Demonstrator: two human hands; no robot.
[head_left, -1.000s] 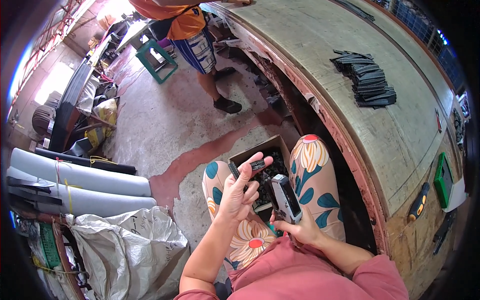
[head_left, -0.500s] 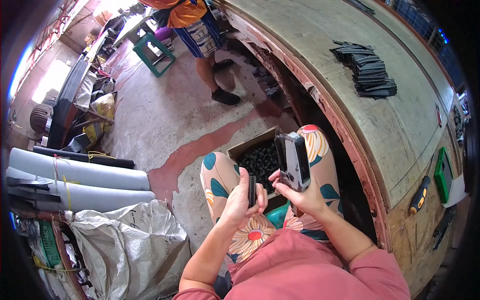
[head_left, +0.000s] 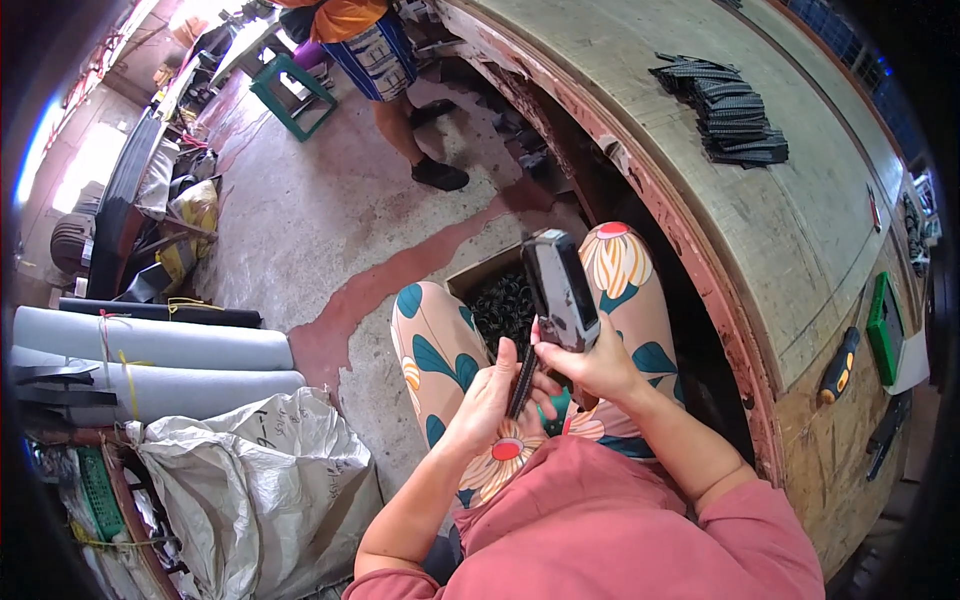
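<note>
Light pours in from the far left, where a white, slanting patch of glare (head_left: 90, 165) burns out all detail. Softer light spreads over the grey concrete floor (head_left: 325, 205) and lays a dull sheen on the broad, worn wooden tabletop (head_left: 800, 260). Under that tabletop I see mostly deep shadow. The person's bare left hand (head_left: 485, 404) and bare right hand (head_left: 600, 367) are evenly lit. Toward the view's black rim, straight lines bow, blue fringes show and details smear.
</note>
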